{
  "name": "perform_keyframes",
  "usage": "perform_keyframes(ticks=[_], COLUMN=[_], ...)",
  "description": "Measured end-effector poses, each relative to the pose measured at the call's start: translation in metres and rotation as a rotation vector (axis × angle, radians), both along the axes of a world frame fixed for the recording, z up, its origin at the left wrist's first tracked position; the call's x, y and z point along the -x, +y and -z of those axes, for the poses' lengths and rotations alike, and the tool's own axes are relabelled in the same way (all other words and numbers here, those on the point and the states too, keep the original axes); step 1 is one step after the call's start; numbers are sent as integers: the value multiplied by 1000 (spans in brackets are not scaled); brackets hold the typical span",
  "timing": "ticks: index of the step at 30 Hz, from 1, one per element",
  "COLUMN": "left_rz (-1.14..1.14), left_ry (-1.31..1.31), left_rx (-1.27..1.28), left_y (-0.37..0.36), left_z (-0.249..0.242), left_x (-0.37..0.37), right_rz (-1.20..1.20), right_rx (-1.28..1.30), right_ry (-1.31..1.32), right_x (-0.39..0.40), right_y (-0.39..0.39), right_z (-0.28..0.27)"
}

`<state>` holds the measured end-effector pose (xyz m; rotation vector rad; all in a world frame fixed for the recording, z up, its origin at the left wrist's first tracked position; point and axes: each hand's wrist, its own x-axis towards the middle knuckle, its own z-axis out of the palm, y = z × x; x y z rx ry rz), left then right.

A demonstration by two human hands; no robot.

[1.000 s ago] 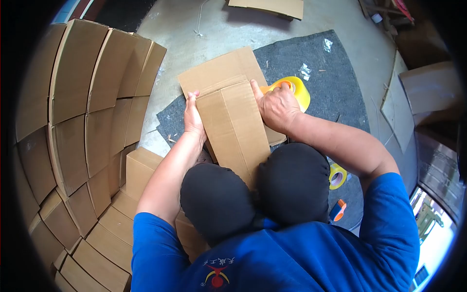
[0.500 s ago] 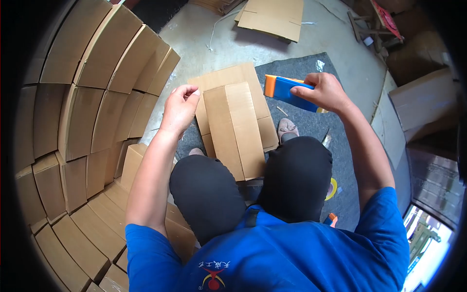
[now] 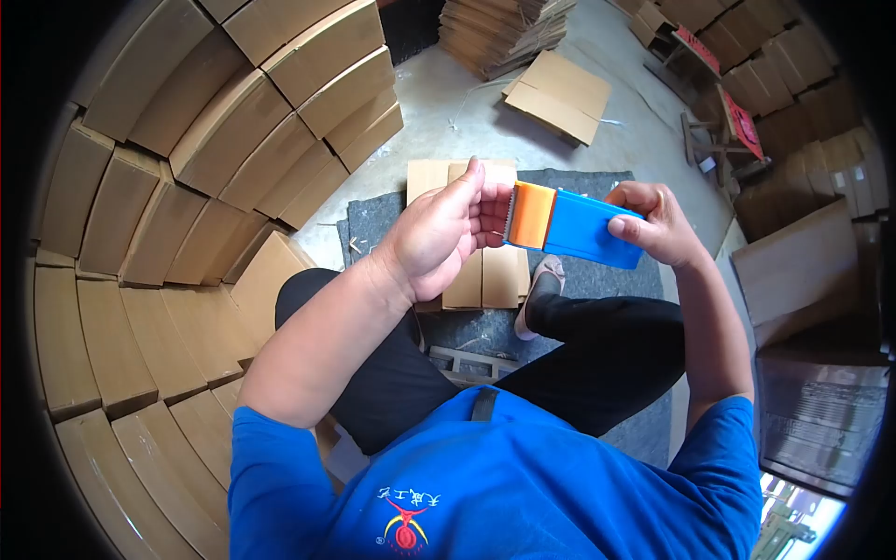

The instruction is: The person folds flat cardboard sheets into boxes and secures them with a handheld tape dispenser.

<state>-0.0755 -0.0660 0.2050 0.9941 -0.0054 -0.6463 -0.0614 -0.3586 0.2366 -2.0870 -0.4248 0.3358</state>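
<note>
Closed cardboard cartons (image 3: 224,140) are stacked on the left; their contents are hidden. 1 narrow carton (image 3: 504,275) lies in front of the person, over a flat cardboard piece (image 3: 425,179), partly covered by the left hand (image 3: 434,238); what it holds cannot be told. Both are on a dark mat (image 3: 597,280). Beyond the mat are loose cardboard sheets (image 3: 560,93) and a pile of flattened cardboard (image 3: 499,33). More boxes (image 3: 793,70) stand at the upper right.

The tape dispenser (image 3: 593,233) is above the mat, to the right of the carton, in the right hand (image 3: 658,224). It has a blue body, an orange front section (image 3: 533,217) and a toothed edge (image 3: 509,215) facing the left hand. The right hand pinches the rear of the body, thumb across its face. The left hand is partly open, thumb up and fingers slightly curled beside the toothed edge; whether they touch it cannot be told.
</note>
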Motion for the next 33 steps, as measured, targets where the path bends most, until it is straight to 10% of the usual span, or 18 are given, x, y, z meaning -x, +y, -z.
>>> perform_keyframes(ticks=[5,25,33], left_rz=[-74,-511,-735], left_ry=[260,339,292], left_rx=[261,-603,-452], left_y=[-5,44,3], left_z=[44,177,245], left_x=[23,32,51], right_rz=[-58,40,8], right_rx=[-138,211,260], right_ry=[232,508,508], right_x=[-4,24,26], right_y=[-3,-22,-30], right_z=[45,121,152])
